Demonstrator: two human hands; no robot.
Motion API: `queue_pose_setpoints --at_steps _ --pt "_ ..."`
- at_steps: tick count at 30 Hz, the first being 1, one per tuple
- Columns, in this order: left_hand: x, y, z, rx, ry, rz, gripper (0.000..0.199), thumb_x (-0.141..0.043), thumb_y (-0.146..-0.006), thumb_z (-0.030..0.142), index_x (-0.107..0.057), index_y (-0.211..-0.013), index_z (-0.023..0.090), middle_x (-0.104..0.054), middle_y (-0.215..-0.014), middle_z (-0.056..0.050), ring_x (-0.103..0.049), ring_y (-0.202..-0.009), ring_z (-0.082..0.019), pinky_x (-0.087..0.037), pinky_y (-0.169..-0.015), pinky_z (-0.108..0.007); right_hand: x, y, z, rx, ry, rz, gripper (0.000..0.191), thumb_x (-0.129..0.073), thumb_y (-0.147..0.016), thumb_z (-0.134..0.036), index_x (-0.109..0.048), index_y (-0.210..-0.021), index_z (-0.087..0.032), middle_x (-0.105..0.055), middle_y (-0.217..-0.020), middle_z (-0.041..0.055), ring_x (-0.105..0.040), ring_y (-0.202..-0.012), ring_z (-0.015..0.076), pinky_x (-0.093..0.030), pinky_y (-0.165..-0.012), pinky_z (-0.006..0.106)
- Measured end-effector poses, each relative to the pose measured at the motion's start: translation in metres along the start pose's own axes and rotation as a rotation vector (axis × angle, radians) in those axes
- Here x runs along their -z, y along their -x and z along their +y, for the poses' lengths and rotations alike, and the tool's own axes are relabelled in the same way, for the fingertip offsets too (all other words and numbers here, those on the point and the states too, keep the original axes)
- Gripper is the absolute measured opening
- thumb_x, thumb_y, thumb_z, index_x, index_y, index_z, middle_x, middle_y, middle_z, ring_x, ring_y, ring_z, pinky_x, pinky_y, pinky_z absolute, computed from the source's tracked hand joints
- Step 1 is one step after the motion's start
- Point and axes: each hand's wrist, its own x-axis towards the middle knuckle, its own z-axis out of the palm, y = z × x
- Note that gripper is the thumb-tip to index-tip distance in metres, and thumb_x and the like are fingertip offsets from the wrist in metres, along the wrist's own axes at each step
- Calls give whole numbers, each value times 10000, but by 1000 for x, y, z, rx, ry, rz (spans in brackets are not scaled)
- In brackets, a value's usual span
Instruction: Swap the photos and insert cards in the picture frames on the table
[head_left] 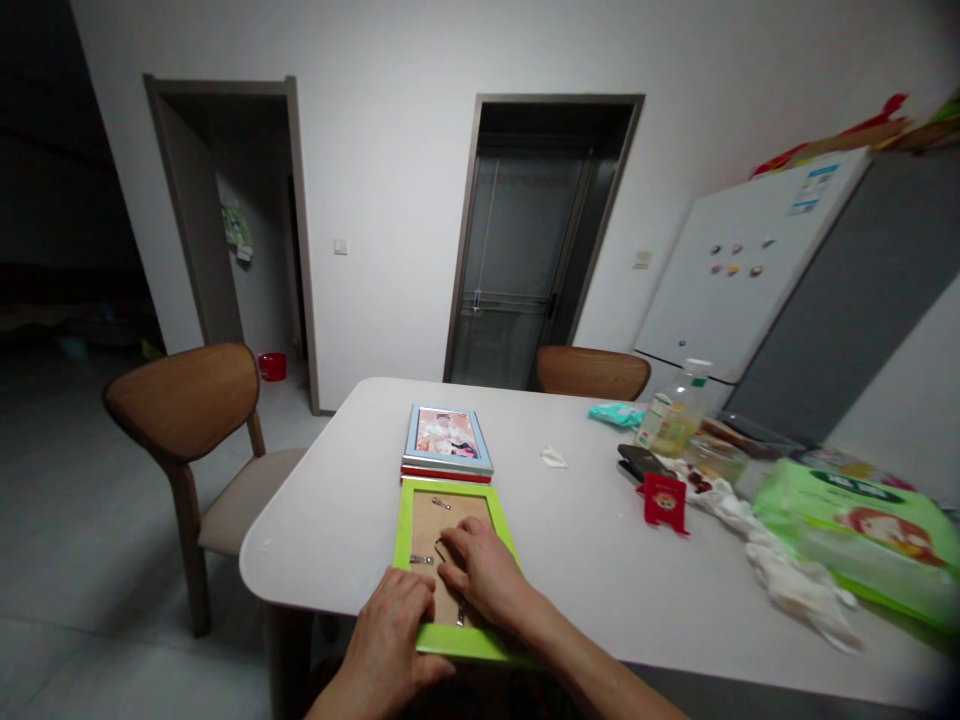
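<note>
Green frame lies face down at the near edge of the table, with its brown back facing up. The left hand holds its near left corner, clamped with the thumb low at the near edge and the fingers bent over the top. The right hand comes in from the right, with the wrist low and the back of the hand up. Its fingers and thumb are curled over the middle of the brown back; I cannot tell if they pinch anything. Little metal clips are near both hands.

Just past the green frame, a blue frame with a pink picture in it sits on something red.

Far to the right of the hands stands a clear bottle with a white cap and some yellow drink in it. Beside it is a clear tub; what it holds is too blurry to tell. Closer in are a red stand and a black thing. A big green pack is farther right, next to crumpled white tissue.
</note>
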Motion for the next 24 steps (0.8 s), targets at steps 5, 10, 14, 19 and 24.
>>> queue_pose_setpoints --at_steps 5,10,14,19,24 --pt "-3 0 -1 -17 10 16 290 -689 -531 206 -480 -732 196 -548 -883 -7 -445 -848 -201 -349 -776 -311 -7 -15 -8 105 -8 -7 157 -575 -684 -340 -638 -798 -252 -527 -883 20 -438 -852 168 -313 -738 259" --pt "-3 1 0 -5 4 22 281 -681 -535 200 -480 -730 185 -553 -847 -12 -456 -829 -199 -332 -815 -336 -15 -21 -18 28 -15 60 149 -518 -733 -304 -640 -772 -229 -543 -829 34 -454 -834 168 -317 -713 259" --pt "-3 1 -1 1 -10 8 293 -684 -528 212 -493 -748 182 -554 -850 -13 -451 -833 -202 -333 -804 -326 -19 -23 -23 -9 37 86 136 -496 -737 -265 -620 -748 -210 -550 -838 47 -458 -849 181 -318 -692 268" --pt "-6 1 -2 4 -25 30 272 -671 -534 192 -488 -735 187 -545 -831 -1 -441 -810 -192 -345 -735 -292 -20 -25 -21 -58 35 85 134 -484 -724 -216 -611 -742 -178 -562 -832 63 -465 -839 187 -327 -695 280" --pt "-8 1 -5 6 -6 33 295 -684 -511 167 -477 -720 187 -544 -837 -2 -441 -798 -186 -351 -688 -273 0 -8 -4 129 -161 -26 219 -497 -709 -209 -627 -884 -209 -546 -939 57 -460 -918 176 -332 -810 287"
